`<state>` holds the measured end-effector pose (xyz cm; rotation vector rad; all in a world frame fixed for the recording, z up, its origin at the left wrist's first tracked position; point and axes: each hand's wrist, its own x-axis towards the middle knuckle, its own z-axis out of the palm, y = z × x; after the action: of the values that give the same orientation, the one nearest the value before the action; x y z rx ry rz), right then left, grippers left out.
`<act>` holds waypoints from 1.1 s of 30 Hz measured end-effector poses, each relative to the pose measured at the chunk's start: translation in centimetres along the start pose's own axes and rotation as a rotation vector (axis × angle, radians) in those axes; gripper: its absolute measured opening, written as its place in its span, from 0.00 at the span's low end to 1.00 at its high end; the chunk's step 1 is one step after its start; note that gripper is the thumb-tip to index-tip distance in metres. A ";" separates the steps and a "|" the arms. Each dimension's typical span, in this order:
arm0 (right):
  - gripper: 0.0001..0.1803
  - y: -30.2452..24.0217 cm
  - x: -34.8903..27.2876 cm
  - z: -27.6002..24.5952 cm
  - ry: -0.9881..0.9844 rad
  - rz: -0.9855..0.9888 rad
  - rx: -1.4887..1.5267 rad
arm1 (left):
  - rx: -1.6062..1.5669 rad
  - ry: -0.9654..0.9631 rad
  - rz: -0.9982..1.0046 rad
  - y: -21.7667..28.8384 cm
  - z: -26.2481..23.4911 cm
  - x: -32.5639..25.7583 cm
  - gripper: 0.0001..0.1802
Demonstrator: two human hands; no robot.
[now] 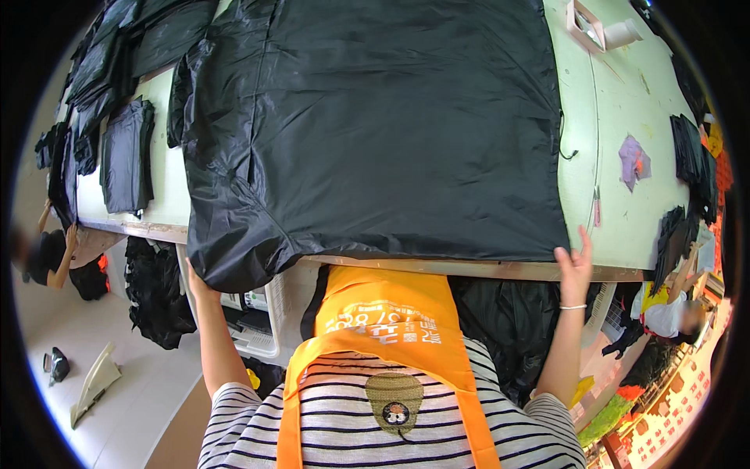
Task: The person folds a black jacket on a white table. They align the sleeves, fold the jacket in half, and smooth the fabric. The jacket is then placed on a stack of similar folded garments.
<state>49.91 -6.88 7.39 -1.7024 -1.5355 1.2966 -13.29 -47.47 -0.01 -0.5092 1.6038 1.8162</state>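
A large black garment [406,141] of thin, shiny cloth lies spread over the pale worktable. Its near edge runs along the table's front edge, and the left part bunches and hangs over. My left hand [202,288] is at that hanging left corner, and the cloth hides most of its fingers. At the near right corner, my right hand [576,267] has its fingers stretched upward and apart, with one fingertip touching the cloth's edge. A thin dark cord [569,154] sticks out from the garment's right side.
Folded black garments [129,156] lie on the worktable [617,227] at left. On its right are a pink tray [582,27], a white cup [623,33], a purple scrap [633,162] and a small pink-handled tool [598,209]. A white crate [269,313] stands below. Other people work at both sides.
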 end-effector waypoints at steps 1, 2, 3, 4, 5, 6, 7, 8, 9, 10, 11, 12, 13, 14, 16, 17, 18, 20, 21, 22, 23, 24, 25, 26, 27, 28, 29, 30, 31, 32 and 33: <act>0.31 -1.9 0.2 -0.5 -0.005 -0.062 -0.009 | 0.001 0.073 0.013 1.6 1.9 -1.4 0.35; 0.29 -2.7 0.3 -0.6 -0.021 -0.185 -0.028 | -0.017 -0.007 0.031 2.7 2.1 -2.0 0.37; 0.27 -1.1 0.4 -1.8 -0.097 -0.212 -0.151 | -0.042 -0.009 -0.004 3.3 2.3 -3.0 0.37; 0.27 -2.7 -0.4 -1.3 -0.231 -0.306 -0.377 | -0.068 -0.004 -0.031 3.9 2.5 -4.3 0.36; 0.28 -3.3 -1.4 -0.5 -0.258 -0.366 -0.554 | 0.044 -0.020 0.069 3.0 0.0 -4.1 0.36; 0.28 -3.4 -2.4 0.2 -0.285 -0.431 -0.725 | 0.161 -0.029 0.171 1.6 -3.3 -3.6 0.36; 0.26 -1.8 -2.9 0.3 -0.257 -0.392 -0.732 | 0.462 0.116 0.119 0.3 -4.7 -4.2 0.33; 0.25 0.4 -3.3 0.0 -0.217 -0.342 -0.743 | 0.725 0.072 -0.162 1.3 -3.0 -6.1 0.28; 0.20 1.7 -2.9 -1.0 -0.209 -0.385 -0.745 | 0.669 0.038 -0.140 1.7 -3.5 -6.6 0.26; 0.15 0.7 -2.6 -1.1 -0.160 -0.414 -0.760 | 0.614 -0.003 -0.111 1.9 -3.7 -6.9 0.25; 0.13 -1.1 -1.9 -1.3 -0.119 -0.535 -0.758 | 0.493 -0.021 -0.123 3.1 -2.4 -7.4 0.24; 0.11 -2.7 -0.8 -1.4 -0.073 -0.658 -0.748 | 0.371 -0.041 -0.127 5.1 -0.4 -8.2 0.23; 0.09 -4.2 1.0 -2.2 -0.101 -0.659 -0.703 | 0.225 -0.112 -0.086 6.7 0.8 -8.6 0.23; 0.07 -5.1 3.2 -3.4 -0.118 -0.658 -0.673 | 0.110 -0.165 -0.070 8.4 4.5 -9.1 0.22; 0.05 -3.9 10.3 -7.5 -0.096 -0.125 -0.578 | 0.016 -0.168 0.123 11.9 8.4 -5.2 0.22; 0.07 -6.9 12.6 -5.1 -0.011 -0.167 -0.438 | 0.054 -0.223 0.195 14.5 10.0 -2.7 0.24; 0.12 -7.6 15.4 -4.4 0.126 -0.395 -0.495 | 0.033 -0.421 0.187 16.1 15.7 -3.1 0.26; 0.28 -9.5 20.3 -2.0 0.164 -0.450 -0.335 | 0.195 -0.525 0.336 19.4 19.3 -0.4 0.33; 0.31 -8.8 21.6 -2.0 0.057 -0.238 -0.120 | 0.311 -0.526 0.438 19.9 17.6 2.0 0.33; 0.33 -7.4 23.3 -2.1 -0.038 -0.030 0.104 | 0.431 -0.540 0.550 19.8 16.9 4.3 0.33; 0.34 -5.1 24.2 -2.2 -0.092 0.012 0.034 | 0.555 -0.332 0.574 17.8 15.5 6.4 0.31; 0.36 -2.3 24.0 -2.5 -0.149 0.063 -0.044 | 0.674 -0.117 0.582 15.3 13.4 7.7 0.31; 0.37 0.5 23.4 -2.4 -0.156 0.065 -0.071 | 0.734 -0.101 0.516 12.6 13.2 7.3 0.30; 0.38 2.2 22.6 -2.4 -0.166 0.063 -0.099 | 0.791 -0.082 0.450 9.9 13.6 6.9 0.31; 0.38 1.8 21.3 -0.8 -0.071 0.130 -0.065 | 0.838 -0.128 0.511 8.2 12.5 7.5 0.30; 0.37 0.9 19.8 1.0 0.026 0.197 -0.034 | 0.884 -0.176 0.570 6.9 11.5 8.1 0.29; 0.37 1.2 19.2 0.9 0.029 0.204 0.018 | 0.797 -0.192 0.546 6.4 11.9 8.7 0.29; 0.38 1.9 18.9 0.5 0.030 0.212 0.070 | 0.710 -0.206 0.523 6.1 12.4 9.5 0.28; 0.38 2.4 18.6 0.3 0.039 0.219 0.123 | 0.670 -0.196 0.558 6.0 13.2 10.1 0.26; 0.38 2.5 18.6 0.4 0.026 0.172 -0.042 | 0.636 -0.322 0.604 5.7 11.8 12.6 0.20; 0.38 2.6 18.5 0.4 0.019 0.125 -0.209 | 0.678 -0.234 0.672 5.2 10.7 14.7 0.16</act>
<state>49.11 9.86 -0.80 -1.9630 -1.6239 1.2107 -25.94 -34.11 -4.20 0.5891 2.2168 1.5095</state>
